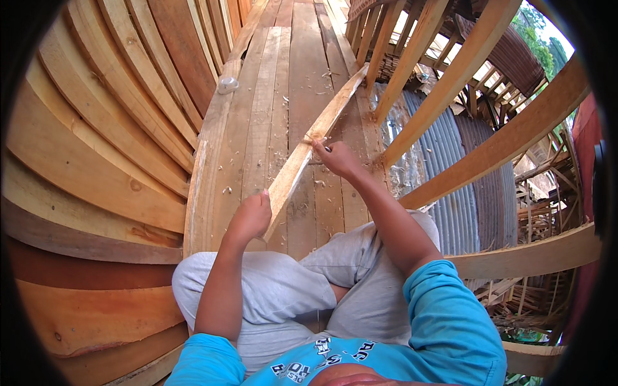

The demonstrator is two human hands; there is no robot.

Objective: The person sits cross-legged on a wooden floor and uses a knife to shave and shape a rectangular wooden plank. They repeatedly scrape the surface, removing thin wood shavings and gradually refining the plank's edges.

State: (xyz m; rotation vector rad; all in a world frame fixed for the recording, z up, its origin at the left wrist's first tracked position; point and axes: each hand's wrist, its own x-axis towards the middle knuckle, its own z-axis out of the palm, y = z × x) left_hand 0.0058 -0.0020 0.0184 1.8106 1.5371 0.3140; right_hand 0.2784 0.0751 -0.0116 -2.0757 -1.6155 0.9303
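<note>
A long, narrow wooden board (291, 171) slants from just ahead of my knees up to the railing at the far right. My left hand (251, 215) is closed around its near end, thumb on top. Farther along, my right hand (336, 158) is closed at the board's right edge, about mid-length. A small brownish piece, perhaps a shaving, lies across the board by its fingertips. What those fingers pinch, if anything, is too small to make out.
Wood shavings are scattered over the plank floor (257, 138). A small clear container (227, 85) stands at the far left. Upright boards form a wall (122, 186) on the left. Wooden slats (450, 83) line the right side, with corrugated metal sheets (444, 174) below.
</note>
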